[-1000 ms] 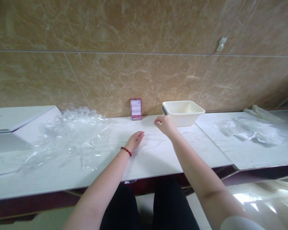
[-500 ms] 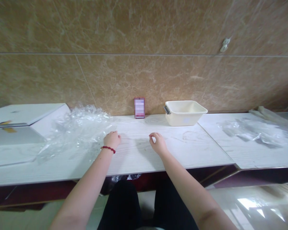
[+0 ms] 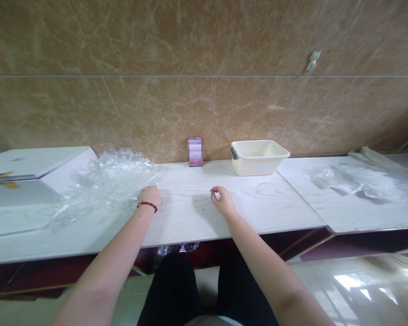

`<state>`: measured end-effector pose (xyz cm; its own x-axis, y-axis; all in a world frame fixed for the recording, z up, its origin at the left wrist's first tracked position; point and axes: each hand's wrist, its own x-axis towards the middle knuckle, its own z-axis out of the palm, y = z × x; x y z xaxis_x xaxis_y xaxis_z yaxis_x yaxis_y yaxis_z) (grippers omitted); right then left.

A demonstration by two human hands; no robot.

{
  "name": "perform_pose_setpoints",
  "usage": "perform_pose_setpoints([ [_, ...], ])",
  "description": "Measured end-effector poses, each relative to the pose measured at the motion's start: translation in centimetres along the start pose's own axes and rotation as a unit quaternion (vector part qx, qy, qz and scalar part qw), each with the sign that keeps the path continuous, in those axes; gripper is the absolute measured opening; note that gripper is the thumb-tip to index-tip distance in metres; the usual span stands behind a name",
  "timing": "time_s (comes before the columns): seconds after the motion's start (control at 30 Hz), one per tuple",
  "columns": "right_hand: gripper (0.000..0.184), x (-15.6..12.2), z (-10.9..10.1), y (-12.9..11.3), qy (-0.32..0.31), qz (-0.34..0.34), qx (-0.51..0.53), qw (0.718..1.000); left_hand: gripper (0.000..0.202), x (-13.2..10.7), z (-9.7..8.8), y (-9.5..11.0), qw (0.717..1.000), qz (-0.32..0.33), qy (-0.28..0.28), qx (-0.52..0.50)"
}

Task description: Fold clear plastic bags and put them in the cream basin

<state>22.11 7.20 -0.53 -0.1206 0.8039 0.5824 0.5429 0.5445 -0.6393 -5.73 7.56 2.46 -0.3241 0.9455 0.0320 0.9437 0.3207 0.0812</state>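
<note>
My left hand [image 3: 149, 195], with a red bead bracelet at the wrist, rests at the right edge of a heap of clear plastic bags [image 3: 112, 179] on the white table [image 3: 190, 222]; its fingers are curled into the plastic. My right hand [image 3: 221, 200] hovers over the middle of the table with thumb and forefinger pinched on something small that I cannot make out. A cream plastic tub [image 3: 258, 156] stands behind the right hand by the wall.
A small red-and-white box [image 3: 195, 151] leans on the marble wall. White flat boxes [image 3: 27, 167] lie at the far left. More clear plastic [image 3: 357, 181] lies on the adjoining board to the right. My dark-clothed legs are under the table edge.
The right hand drew back from beside the tub to the table's middle. The left hand slid left from the table's middle to the plastic heap and curled into it.
</note>
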Motion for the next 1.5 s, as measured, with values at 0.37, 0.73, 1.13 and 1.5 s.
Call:
perform_pose_setpoints([
  [0.37,0.028,0.2,-0.2,-0.5,-0.043,0.015,0.064,0.997,0.027,-3.3,-3.7,2.8,0.971,0.215,-0.024,-0.105],
  [0.73,0.030,2.3,-4.9,-5.6,-0.248,-0.027,0.201,0.947,0.025,-6.8,-7.6,3.9,0.813,0.313,-0.287,-0.398],
  [1.13,0.030,5.1,-7.5,-7.8,-0.197,-0.091,0.085,0.973,0.026,-5.8,-7.6,4.1,0.773,0.255,-0.286,-0.506],
  [1.5,0.032,7.5,-8.0,-9.8,-0.316,-0.016,-0.037,0.948,0.028,-5.5,-11.2,8.7,0.860,0.316,-0.151,-0.370],
])
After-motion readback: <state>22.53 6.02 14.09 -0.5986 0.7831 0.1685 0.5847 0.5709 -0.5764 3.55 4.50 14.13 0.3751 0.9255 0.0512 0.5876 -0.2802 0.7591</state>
